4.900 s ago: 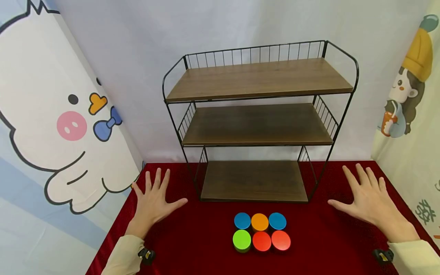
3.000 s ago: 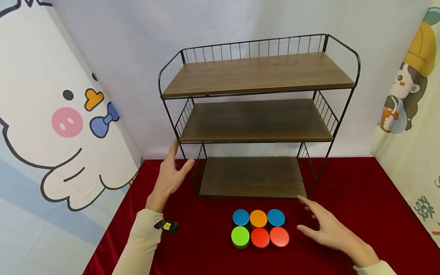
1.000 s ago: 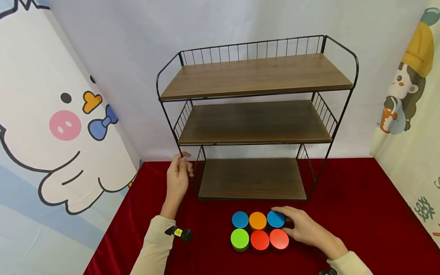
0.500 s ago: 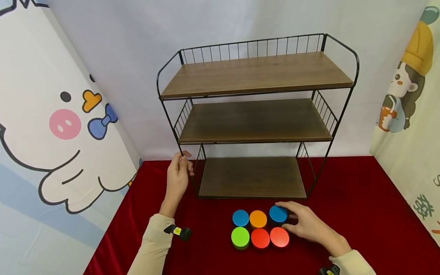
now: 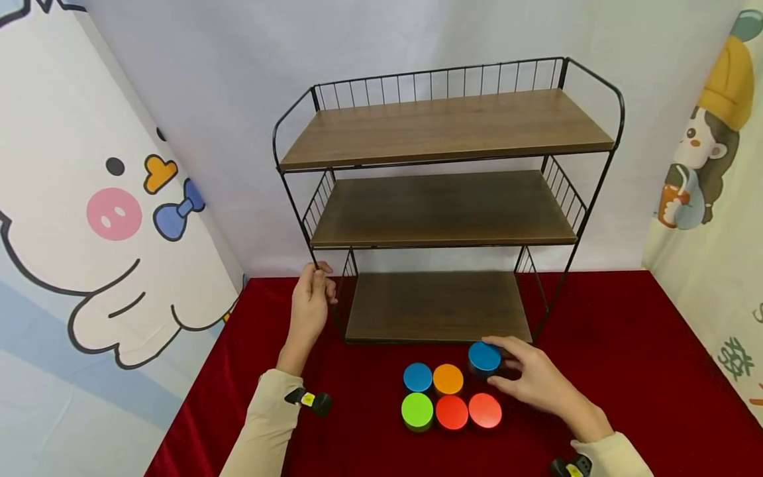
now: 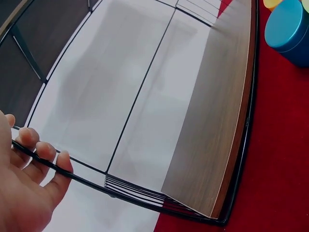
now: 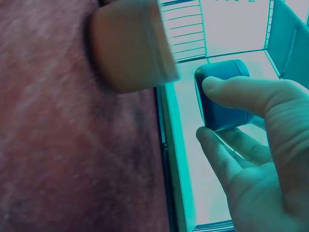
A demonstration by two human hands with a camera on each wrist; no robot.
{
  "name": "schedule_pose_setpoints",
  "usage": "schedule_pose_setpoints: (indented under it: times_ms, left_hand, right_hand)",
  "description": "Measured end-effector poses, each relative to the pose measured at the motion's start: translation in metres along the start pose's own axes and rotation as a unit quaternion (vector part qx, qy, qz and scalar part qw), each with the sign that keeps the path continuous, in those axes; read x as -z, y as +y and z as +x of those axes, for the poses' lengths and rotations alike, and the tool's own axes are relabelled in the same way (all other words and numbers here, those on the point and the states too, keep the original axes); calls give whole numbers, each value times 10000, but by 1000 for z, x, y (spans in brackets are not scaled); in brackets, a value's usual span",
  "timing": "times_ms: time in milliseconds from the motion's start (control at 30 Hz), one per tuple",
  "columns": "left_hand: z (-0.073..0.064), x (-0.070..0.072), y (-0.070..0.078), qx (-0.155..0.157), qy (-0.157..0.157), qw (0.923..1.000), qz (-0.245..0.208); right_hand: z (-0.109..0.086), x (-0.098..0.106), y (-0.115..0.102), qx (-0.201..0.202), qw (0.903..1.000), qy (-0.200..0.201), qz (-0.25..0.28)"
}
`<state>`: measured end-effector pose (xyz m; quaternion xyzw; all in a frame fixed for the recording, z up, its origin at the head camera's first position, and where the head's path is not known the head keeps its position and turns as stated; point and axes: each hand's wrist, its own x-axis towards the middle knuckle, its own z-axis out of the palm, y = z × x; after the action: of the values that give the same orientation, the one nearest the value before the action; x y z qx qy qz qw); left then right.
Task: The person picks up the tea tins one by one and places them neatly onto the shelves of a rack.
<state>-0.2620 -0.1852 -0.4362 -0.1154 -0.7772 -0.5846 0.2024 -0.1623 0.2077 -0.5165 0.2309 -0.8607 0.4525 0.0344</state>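
My left hand [image 5: 310, 298] has its fingers curled round the left front post of a three-tier rack [image 5: 444, 212] with brown wooden boards and a black wire frame. In the left wrist view, that thin black rod [image 6: 87, 181] runs across the fingers [image 6: 60, 179]. My right hand [image 5: 539, 377] pinches a small round blue tin [image 5: 484, 356] between thumb and fingers. It is just in front of the bottom shelf, behind the others. In the right wrist view the held blue tin [image 7: 224, 92] lies between thumb and fingertips, its lower side partly hidden.
On the red cloth [image 5: 357, 424] stand another blue tin [image 5: 417, 377], an orange one [image 5: 448, 379], a green one [image 5: 416, 411] and two red ones [image 5: 452, 413]. Behind the rack hangs a pale curtain [image 5: 238, 132]; printed cloths flank both sides.
My left hand came in from the side and took hold of the rack's post. My right hand reached the right-hand blue tin, gripped it and moved it away from the group towards the rack.
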Motion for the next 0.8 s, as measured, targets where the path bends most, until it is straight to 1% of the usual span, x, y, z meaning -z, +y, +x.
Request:
schedule_pose_setpoints:
  times_ms: [67,133,267,367,600,800]
  left_hand:
    - [0,0,1,36,15,10000,47]
    - [0,-1,5,68,-4,10000,67]
    - [-3,1,24,49,-113,9999,39]
    - [-6,1,35,17,-117,9999,47]
    - [-7,-1,36,-4,-71,10000,14]
    - [-8,-1,38,43,-97,9999,10]
  right_hand:
    - [1,1,-4,57,9999,124,-11]
    - [2,3,-7,73,9997,244,-16]
    - [2,5,-12,75,9987,493,-64]
    - [2,7,-16,166,9975,683,-45]
    - [6,15,-29,617,9920,1102,-39]
    - [12,24,-39,969,9871,1258,184]
